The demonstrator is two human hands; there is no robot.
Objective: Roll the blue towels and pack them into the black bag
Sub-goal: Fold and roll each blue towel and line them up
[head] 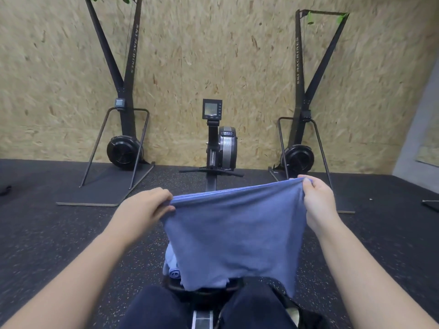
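The left hand (149, 205) curls its fingers (166, 194) tight round the top left corner of a blue towel (235, 236); the right hand (317, 203) pinches the top right corner the same way. The towel hangs spread between them, above the knees. Paler towels (171, 264) lie below its left edge, by the rower (219, 148).

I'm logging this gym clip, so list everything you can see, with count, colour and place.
Held towel: one, blue, stretched between both hands.
Other towels: blue, count unclear, heaped below the held towel.
Rowing machine: one, black and grey, centre, by the wall.
Ski machines: two, black, left and right against the wall.
Floor: dark, speckled.
Wall: tan chipboard.
Left hand: pinches the towel's top corner.
Right hand: pinches the other corner.
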